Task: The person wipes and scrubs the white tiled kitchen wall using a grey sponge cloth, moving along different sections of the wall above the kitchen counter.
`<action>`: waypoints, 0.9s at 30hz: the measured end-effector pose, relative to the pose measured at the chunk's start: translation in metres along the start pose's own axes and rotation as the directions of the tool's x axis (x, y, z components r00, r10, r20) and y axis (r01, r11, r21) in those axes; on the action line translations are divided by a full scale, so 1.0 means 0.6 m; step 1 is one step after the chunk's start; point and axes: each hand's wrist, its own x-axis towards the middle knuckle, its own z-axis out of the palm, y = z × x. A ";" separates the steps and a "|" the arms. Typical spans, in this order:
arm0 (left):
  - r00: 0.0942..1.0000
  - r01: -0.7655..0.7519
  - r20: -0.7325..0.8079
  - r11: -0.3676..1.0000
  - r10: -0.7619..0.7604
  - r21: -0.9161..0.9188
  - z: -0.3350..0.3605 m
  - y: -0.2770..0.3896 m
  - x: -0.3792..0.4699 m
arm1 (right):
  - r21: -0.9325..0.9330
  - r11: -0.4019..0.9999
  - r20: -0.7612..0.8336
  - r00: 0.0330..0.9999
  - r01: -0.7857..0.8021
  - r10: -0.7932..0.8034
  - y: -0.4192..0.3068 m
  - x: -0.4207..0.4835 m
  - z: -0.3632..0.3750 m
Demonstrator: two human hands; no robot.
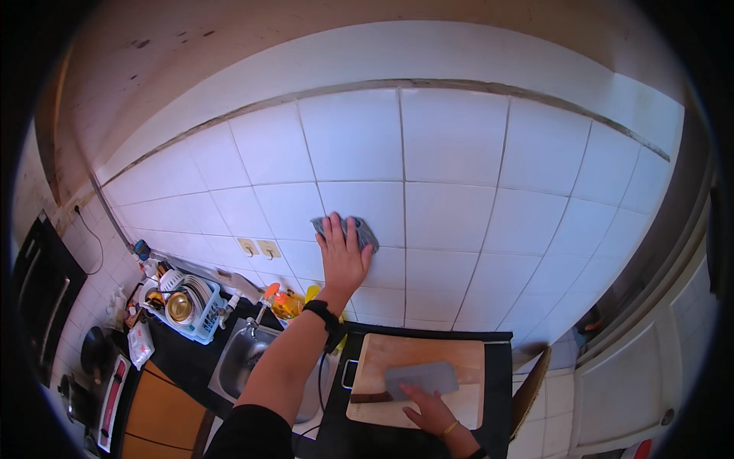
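My left hand lies flat, fingers spread, on a crumpled grey cloth, pressing it against the white wall tiles. A dark band is on that wrist. Lower right, my right hand rests with its fingertips at the near edge of a cleaver's wide blade. The cleaver lies flat on a wooden cutting board, its dark handle pointing left. Whether the right fingers grip the blade or just touch it is unclear.
Left of the board is a steel sink with a tap. Bottles stand behind it. Farther left are a blue dish rack and a white packet. Two hooks are on the wall. A cardboard sheet leans right of the counter.
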 end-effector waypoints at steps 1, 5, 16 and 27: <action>0.997 -0.035 0.073 0.998 0.032 0.044 -0.006 -0.001 -0.006 | -0.005 1.000 -0.001 1.000 0.005 -0.005 -0.002 0.000 -0.002; 0.991 -0.008 0.137 1.000 0.007 0.007 -0.054 0.025 0.050 | -0.003 1.000 0.005 1.000 0.006 -0.006 -0.018 -0.003 -0.014; 0.984 -0.053 -0.171 0.998 0.048 -0.027 -0.073 0.061 0.173 | 0.004 1.000 0.009 1.000 0.004 -0.004 -0.028 0.008 -0.026; 0.985 -0.143 0.096 0.990 0.144 -0.018 -0.072 0.072 0.106 | -0.006 0.999 -0.038 0.998 0.046 -0.046 -0.032 -0.005 -0.023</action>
